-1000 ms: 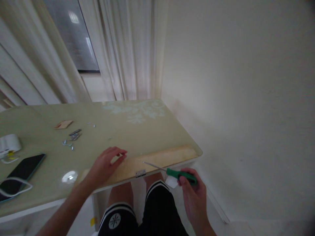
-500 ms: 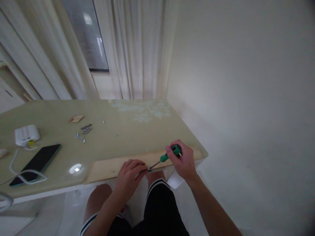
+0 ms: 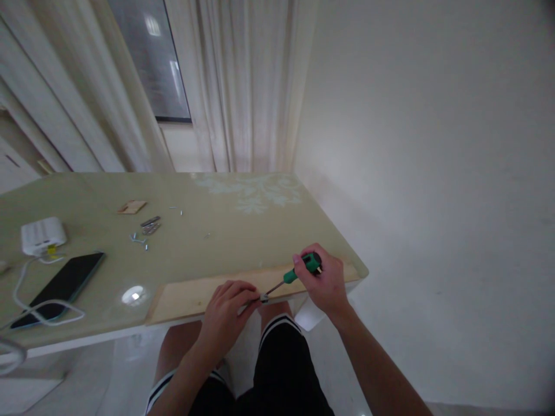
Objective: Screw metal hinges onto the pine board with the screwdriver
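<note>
- With our right hand [image 3: 325, 282] we are gripping a green-handled screwdriver [image 3: 290, 276], angling its shaft down-left, seemingly so its tip is meeting the metal hinge [image 3: 264, 299]
- Our left hand [image 3: 226, 316] is resting its fingertips against that hinge, probably steadying it; whether they are pinching or just pressing, we cannot tell
- The wooden board [image 3: 182, 299] is lying along the near edge of the table [image 3: 243, 242], perhaps leaving the hinge accessible
</note>
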`<state>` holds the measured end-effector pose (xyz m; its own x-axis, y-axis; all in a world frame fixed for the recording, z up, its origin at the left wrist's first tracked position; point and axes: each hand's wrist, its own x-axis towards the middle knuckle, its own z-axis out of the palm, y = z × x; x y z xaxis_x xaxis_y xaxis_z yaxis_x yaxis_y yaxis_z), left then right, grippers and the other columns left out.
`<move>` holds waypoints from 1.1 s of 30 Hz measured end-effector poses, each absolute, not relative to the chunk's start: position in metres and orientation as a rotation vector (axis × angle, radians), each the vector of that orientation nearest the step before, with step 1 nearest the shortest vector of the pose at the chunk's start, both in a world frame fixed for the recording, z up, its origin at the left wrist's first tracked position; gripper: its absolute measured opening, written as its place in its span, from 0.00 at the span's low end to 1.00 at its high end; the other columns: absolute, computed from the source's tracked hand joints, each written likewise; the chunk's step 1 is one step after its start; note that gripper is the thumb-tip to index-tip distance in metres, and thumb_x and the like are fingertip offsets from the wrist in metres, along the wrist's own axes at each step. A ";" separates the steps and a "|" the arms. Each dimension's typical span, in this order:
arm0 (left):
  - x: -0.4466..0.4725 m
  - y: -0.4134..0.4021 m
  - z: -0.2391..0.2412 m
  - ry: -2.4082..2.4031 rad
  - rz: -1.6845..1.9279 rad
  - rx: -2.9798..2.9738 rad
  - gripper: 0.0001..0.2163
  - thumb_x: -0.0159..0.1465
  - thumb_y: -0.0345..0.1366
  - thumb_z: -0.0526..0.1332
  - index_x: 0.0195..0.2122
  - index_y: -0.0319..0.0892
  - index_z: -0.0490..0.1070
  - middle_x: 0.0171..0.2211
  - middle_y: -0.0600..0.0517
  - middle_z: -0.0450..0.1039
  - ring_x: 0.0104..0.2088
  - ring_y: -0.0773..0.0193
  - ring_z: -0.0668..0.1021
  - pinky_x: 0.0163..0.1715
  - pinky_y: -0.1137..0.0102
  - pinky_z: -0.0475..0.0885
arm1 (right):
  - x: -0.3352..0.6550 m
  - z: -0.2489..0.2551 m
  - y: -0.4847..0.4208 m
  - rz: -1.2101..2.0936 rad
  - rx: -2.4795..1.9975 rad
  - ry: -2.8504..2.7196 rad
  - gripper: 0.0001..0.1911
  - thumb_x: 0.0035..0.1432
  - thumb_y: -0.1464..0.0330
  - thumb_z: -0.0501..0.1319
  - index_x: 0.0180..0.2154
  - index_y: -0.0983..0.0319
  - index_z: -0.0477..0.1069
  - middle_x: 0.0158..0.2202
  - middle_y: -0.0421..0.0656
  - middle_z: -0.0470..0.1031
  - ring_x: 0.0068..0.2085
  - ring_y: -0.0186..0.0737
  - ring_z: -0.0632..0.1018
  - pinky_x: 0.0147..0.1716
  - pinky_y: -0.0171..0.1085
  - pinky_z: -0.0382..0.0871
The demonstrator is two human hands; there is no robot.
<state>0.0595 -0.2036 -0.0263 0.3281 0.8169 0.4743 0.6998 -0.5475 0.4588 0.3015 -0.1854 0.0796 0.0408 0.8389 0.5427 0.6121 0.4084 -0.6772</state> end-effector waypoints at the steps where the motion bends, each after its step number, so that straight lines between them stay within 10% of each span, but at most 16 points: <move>1: 0.060 -0.204 -0.026 1.400 1.009 2.418 0.04 0.69 0.39 0.66 0.41 0.52 0.82 0.44 0.50 0.83 0.45 0.54 0.81 0.47 0.57 0.76 | 0.301 0.080 -0.186 0.281 -1.291 -1.665 0.13 0.65 0.58 0.63 0.31 0.59 0.69 0.21 0.35 0.67 0.22 0.32 0.67 0.25 0.31 0.62; 13: 0.066 -0.204 -0.025 1.474 0.944 2.477 0.02 0.68 0.37 0.69 0.40 0.51 0.80 0.54 0.52 0.82 0.57 0.50 0.81 0.66 0.44 0.65 | 0.278 0.150 -0.170 0.370 -1.182 -2.507 0.13 0.68 0.64 0.60 0.51 0.60 0.66 0.35 0.40 0.78 0.33 0.37 0.75 0.34 0.35 0.61; 21: 0.068 -0.204 -0.024 1.483 0.959 2.471 0.02 0.69 0.38 0.66 0.40 0.51 0.80 0.55 0.51 0.82 0.58 0.50 0.81 0.67 0.45 0.65 | 0.264 0.171 -0.140 -0.143 -1.436 -2.737 0.28 0.70 0.46 0.56 0.33 0.62 0.76 0.26 0.48 0.76 0.27 0.42 0.73 0.27 0.38 0.50; 29: 0.070 -0.205 -0.025 1.489 0.986 2.458 0.02 0.68 0.38 0.67 0.41 0.51 0.80 0.54 0.50 0.83 0.56 0.50 0.81 0.66 0.45 0.65 | 0.282 0.192 -0.131 0.320 -0.730 -3.059 0.11 0.69 0.60 0.63 0.41 0.61 0.76 0.28 0.39 0.78 0.27 0.34 0.71 0.28 0.34 0.55; 33: 0.070 -0.205 -0.027 1.481 1.003 2.448 0.05 0.68 0.37 0.66 0.44 0.51 0.81 0.53 0.48 0.83 0.56 0.50 0.82 0.66 0.45 0.65 | 0.276 0.188 -0.117 0.459 -1.182 -2.886 0.26 0.68 0.51 0.62 0.22 0.60 0.74 0.15 0.37 0.68 0.18 0.32 0.64 0.24 0.35 0.54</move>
